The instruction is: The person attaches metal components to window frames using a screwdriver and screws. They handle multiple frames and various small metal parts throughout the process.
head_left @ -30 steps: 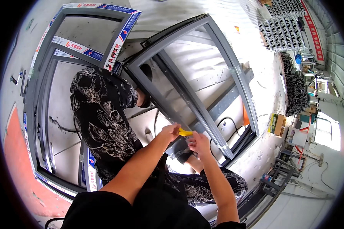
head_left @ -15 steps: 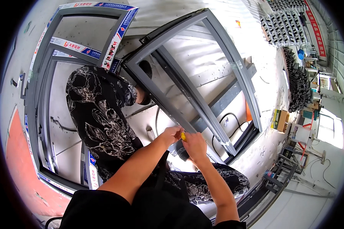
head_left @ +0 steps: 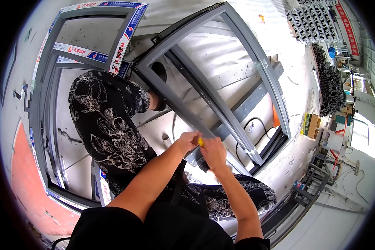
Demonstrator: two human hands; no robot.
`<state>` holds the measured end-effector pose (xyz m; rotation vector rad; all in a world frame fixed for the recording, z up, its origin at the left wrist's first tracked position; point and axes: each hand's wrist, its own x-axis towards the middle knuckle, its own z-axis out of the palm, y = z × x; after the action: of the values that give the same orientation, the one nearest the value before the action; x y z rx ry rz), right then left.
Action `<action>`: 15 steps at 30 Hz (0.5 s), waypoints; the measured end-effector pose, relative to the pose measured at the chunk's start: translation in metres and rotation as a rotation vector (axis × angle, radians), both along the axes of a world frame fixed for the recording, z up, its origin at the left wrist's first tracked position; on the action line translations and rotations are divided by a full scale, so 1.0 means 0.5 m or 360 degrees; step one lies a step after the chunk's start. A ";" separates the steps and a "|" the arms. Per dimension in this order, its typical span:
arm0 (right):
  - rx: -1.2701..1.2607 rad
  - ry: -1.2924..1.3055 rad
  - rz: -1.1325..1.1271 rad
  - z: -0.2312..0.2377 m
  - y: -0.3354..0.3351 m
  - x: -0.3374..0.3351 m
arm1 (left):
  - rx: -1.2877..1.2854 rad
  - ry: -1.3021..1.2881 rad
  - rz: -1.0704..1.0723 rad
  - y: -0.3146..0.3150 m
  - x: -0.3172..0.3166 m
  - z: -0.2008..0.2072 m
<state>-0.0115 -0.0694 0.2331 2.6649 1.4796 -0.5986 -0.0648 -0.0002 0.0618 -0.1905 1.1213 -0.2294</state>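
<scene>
A grey metal window frame [head_left: 241, 35] with a crossbar [head_left: 214, 102] lies tilted in front of me. Both hands meet at its near side rail. My right hand [head_left: 214, 153] is closed around a small yellow object [head_left: 201, 142], perhaps a tool handle; most of it is hidden by the fingers. Just left of it, my left hand [head_left: 188, 141] has its fingers bent together at the rail, against or very near the yellow piece. What those fingers pinch, if anything, cannot be made out.
A second grey frame [head_left: 36, 112] with printed protective tape stands at the left, around my bent leg [head_left: 106, 121]. A black cable [head_left: 254, 120] loops inside the nearer frame. Cardboard boxes [head_left: 311, 126] sit at the right, with stacked dark profiles [head_left: 331, 89] beyond.
The view has shifted slightly, so the frames sit a little differently in it. Both hands stay together at the rail, the yellow object still in my right hand.
</scene>
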 end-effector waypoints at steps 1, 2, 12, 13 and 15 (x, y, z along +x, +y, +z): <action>0.0026 -0.0015 0.0031 0.004 0.002 0.001 | 0.0003 -0.0007 0.0001 -0.002 0.000 -0.004; 0.0052 -0.0030 0.0061 0.006 0.004 0.002 | 0.0003 -0.0004 -0.0004 -0.003 -0.001 -0.008; 0.0080 -0.0180 0.0536 -0.024 0.024 0.018 | -0.0010 -0.0174 0.0051 0.013 -0.006 0.011; -0.0024 0.0229 -0.0024 -0.019 0.037 0.024 | -0.0016 -0.0094 0.0052 0.021 -0.002 0.019; -0.0130 0.0629 -0.0586 -0.013 0.044 0.024 | 0.0006 -0.0150 -0.0014 0.023 0.003 0.006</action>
<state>0.0004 -0.0472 0.2265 2.8883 0.9859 -1.2399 -0.0634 0.0112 0.0648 -0.1698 1.0288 -0.2416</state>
